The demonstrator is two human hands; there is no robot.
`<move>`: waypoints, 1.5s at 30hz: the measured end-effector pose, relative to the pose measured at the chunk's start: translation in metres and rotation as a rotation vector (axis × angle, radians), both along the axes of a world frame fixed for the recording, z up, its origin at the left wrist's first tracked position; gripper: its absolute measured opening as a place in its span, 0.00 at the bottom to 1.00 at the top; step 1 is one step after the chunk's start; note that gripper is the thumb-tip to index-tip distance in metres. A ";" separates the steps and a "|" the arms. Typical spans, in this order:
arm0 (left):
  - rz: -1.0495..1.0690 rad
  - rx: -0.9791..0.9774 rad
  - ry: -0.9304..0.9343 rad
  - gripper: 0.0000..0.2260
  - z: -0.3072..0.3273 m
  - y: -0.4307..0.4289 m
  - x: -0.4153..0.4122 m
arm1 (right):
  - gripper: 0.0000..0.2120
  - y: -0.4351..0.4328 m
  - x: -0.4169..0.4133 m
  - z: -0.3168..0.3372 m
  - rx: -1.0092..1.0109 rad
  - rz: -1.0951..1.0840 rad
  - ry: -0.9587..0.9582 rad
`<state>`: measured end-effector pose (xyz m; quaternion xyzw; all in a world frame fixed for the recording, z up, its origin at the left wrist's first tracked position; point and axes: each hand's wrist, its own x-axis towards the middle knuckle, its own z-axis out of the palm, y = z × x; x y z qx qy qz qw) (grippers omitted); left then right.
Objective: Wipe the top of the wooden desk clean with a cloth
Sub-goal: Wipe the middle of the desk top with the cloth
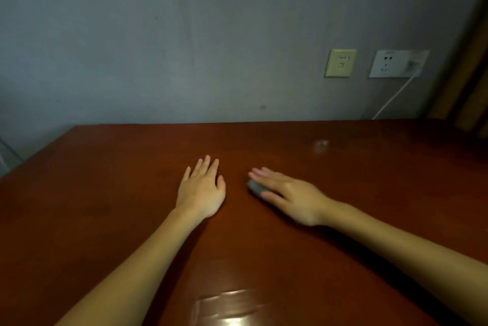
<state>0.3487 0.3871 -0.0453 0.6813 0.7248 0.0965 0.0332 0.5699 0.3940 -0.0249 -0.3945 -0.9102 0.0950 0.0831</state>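
A dark reddish wooden desk (105,220) fills the lower half of the view. My left hand (202,189) lies flat on its top, palm down, fingers straight and slightly spread. To its right, my right hand (287,193) presses flat on a small grey cloth (255,187). Only a bunched corner of the cloth shows, between the thumb and the straight fingers; the rest is hidden under the palm. The two hands lie close together, a short gap apart, near the middle of the desk.
The desk's far edge meets a grey wall (184,48). On that wall at the right are a beige socket plate (340,62) and a white outlet (397,63), with a white cable (393,98) running down behind the desk. A curtain (470,88) hangs at the far right.
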 end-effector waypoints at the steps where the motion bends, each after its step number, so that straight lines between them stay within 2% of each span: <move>1: -0.005 -0.006 0.006 0.24 0.000 0.000 0.000 | 0.26 0.008 0.018 0.001 -0.022 -0.039 0.001; 3: -0.010 -0.015 0.017 0.24 -0.001 0.000 0.000 | 0.30 0.035 0.049 0.002 -0.045 -0.153 0.007; 5: -0.009 -0.014 0.022 0.24 -0.002 0.001 0.000 | 0.26 0.070 0.064 0.001 -0.052 -0.304 0.006; 10: -0.001 0.007 0.005 0.25 -0.002 0.002 -0.001 | 0.26 0.139 0.029 0.003 -0.009 -0.526 -0.038; 12: 0.001 0.012 -0.007 0.25 -0.002 0.002 0.000 | 0.26 0.147 -0.004 0.001 -0.008 -0.503 -0.042; 17: 0.018 0.024 -0.022 0.25 -0.002 0.003 0.001 | 0.26 0.108 -0.079 -0.004 -0.004 -0.187 -0.040; 22: 0.018 0.010 0.004 0.25 -0.001 0.000 0.003 | 0.26 0.062 -0.050 -0.005 0.029 0.067 -0.049; 25: 0.004 0.003 0.008 0.25 -0.001 0.000 0.002 | 0.25 0.074 0.000 0.000 -0.010 -0.021 -0.039; 28: 0.000 0.012 0.012 0.25 -0.001 0.000 0.001 | 0.27 0.119 0.044 0.001 -0.047 -0.301 -0.016; 30: 0.003 0.020 0.003 0.25 -0.002 0.000 0.000 | 0.29 0.153 0.055 -0.002 -0.029 -0.477 -0.035; 33: 0.009 0.041 -0.015 0.25 -0.003 0.002 0.000 | 0.28 0.193 0.042 -0.005 -0.024 -0.573 -0.044; 37: 0.010 0.054 -0.028 0.25 -0.005 0.004 -0.001 | 0.25 0.209 -0.010 0.000 0.022 -0.551 -0.017; 45: 0.030 0.037 -0.044 0.25 0.000 0.001 0.000 | 0.26 0.153 -0.098 0.003 0.004 -0.154 -0.105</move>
